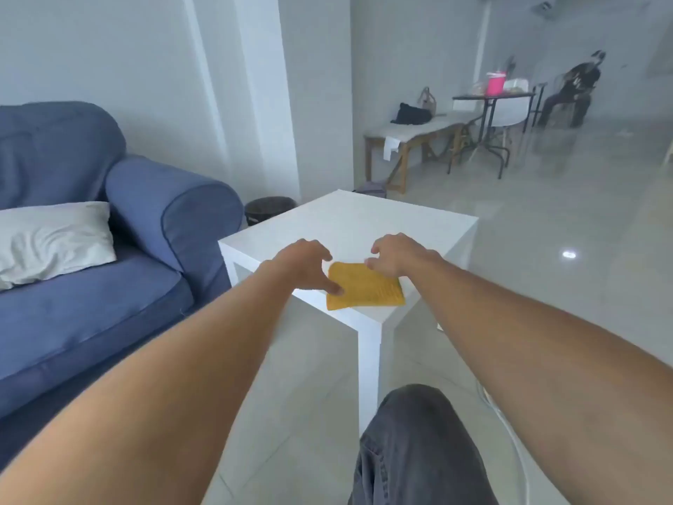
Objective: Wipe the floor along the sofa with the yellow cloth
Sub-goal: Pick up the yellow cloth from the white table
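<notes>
A folded yellow cloth (368, 287) lies flat on the near corner of a small white table (364, 224). My left hand (304, 264) is over the cloth's left edge, fingers spread, its thumb pressing on the left corner. My right hand (398, 258) hovers at the cloth's far right corner with fingers apart and curled; whether it touches is unclear. The blue sofa (109, 256) stands to the left, with pale tiled floor (284, 395) between it and the table.
A white pillow (54, 238) lies on the sofa seat. A dark bin (267, 209) stands behind the table by a white column. My knee in grey trousers (415, 442) is low in view. A bench, a round table and a seated person are far right.
</notes>
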### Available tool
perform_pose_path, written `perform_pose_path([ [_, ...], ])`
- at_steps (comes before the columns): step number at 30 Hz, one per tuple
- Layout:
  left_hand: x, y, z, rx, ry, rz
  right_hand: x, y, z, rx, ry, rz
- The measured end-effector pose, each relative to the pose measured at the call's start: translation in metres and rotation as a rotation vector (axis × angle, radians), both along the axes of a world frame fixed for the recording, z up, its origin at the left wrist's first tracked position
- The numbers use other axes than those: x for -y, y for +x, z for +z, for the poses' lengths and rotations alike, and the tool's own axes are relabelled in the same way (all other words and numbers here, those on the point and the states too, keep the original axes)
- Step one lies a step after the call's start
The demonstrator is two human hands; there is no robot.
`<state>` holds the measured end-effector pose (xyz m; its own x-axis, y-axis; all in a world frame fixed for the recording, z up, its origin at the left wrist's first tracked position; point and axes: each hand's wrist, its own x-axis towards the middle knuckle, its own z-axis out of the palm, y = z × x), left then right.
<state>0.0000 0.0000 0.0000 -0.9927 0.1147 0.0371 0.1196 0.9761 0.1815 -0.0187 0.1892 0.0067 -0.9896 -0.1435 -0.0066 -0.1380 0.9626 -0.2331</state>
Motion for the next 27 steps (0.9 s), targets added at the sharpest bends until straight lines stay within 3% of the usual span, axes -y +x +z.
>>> perform_pose_path([
  [4, -0.02, 0.0, -0.042, 0.095, -0.13, -0.084, -0.02, 0.014, -0.029, 0.146, 0.062, 0.03],
  [10, -0.027, -0.008, -0.065, -0.06, -0.249, -0.131, -0.03, 0.015, -0.05, 0.105, -0.101, 0.024],
  [18, -0.026, -0.02, -0.054, -0.148, -0.149, -0.081, -0.022, 0.018, -0.046, -0.078, -0.05, 0.021],
  [22, -0.009, -0.017, -0.028, -0.228, -0.029, -0.017, -0.006, 0.018, -0.025, -0.185, -0.102, 0.027],
  [27, 0.04, 0.011, 0.005, -0.261, 0.012, 0.065, 0.041, 0.025, -0.001, -0.184, -0.188, 0.122],
])
